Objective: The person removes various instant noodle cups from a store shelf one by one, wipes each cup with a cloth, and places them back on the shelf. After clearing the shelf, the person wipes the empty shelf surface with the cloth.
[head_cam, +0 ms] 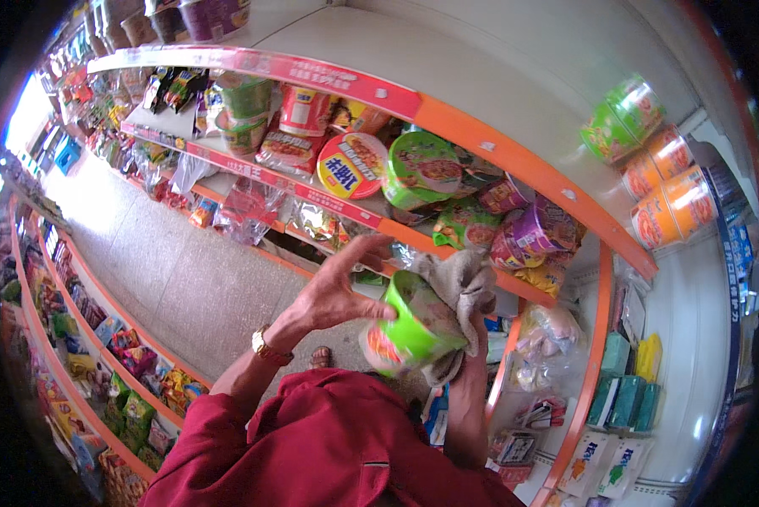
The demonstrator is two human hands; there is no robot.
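Note:
A green instant noodle tub is held tilted in front of my chest. My right hand, mostly covered by a grey cloth, presses the cloth against the tub's right side. My left hand is at the tub's left, fingers spread and curved above it; the thumb is at the rim, and whether it touches cannot be told. Beyond my hands, a shelf holds a red and yellow noodle tub, a green noodle tub and purple noodle tubs.
An orange shelf edge runs above the noodle tubs. Stacked orange tubs and green tubs stand on the upper shelf at right. Snack shelves line the aisle's left side. Packets of tissues lie low at right.

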